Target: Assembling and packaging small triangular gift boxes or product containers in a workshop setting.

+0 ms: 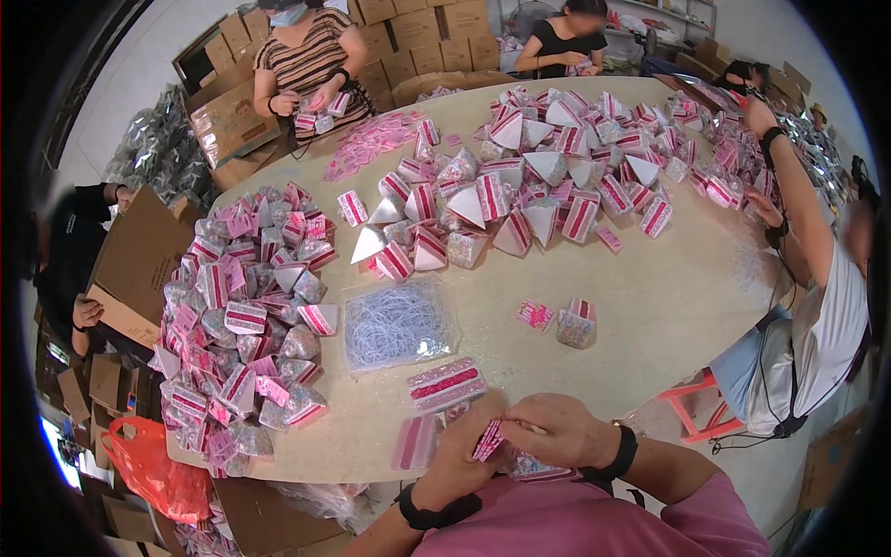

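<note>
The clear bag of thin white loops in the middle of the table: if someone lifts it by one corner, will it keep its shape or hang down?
The clear bag would probably sag: it lies flat, and its film looks thin and wrinkled. It seems light, since the white loops inside are only fine strands. The glossy plastic may slip somewhat between fingers.

The pink striped packet [489,439] is largely covered by the left hand [461,461] and right hand [557,429]. Toward five o'clock, another packet [534,467] is mostly hidden beneath the right wrist.
</note>
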